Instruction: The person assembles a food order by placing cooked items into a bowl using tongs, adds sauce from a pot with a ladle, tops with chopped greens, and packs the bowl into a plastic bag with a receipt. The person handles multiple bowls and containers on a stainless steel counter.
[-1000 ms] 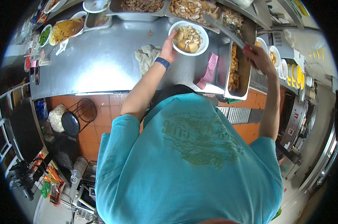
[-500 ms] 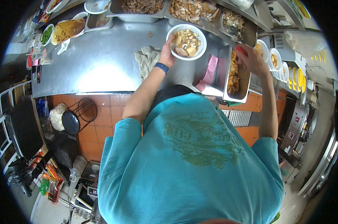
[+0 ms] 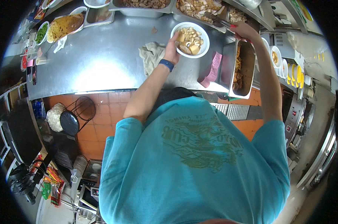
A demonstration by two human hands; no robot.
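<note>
A white round bowl [image 3: 192, 56] is in my left hand [image 3: 171, 51], whose fingers wrap its left side above the steel counter. The bowl holds pale chopped pieces and yellowish chunks. My right hand [image 3: 246, 32] is closed on metal tongs [image 3: 218, 20] with red on the grip. The tongs' tips reach into a steel tray [image 3: 194, 20] of sliced light-brown meat at the back of the counter; whether they pinch a piece cannot be made out. Below my right wrist stands a deep steel pan [image 3: 247, 71] with browned food along its left side.
Left of the bowl lies a grey cloth [image 3: 150, 56]; a pink paper slip [image 3: 213, 70] is at its right. Another steel tray [image 3: 139, 12] of meat stands behind. White and yellow containers [image 3: 296, 74] line the far right. A black stool [image 3: 70, 122] stands below the counter.
My right hand has moved up and left from above the deep pan, bringing the tongs over to the sliced-meat tray. My left hand still holds the bowl; the whole view has shifted slightly.
</note>
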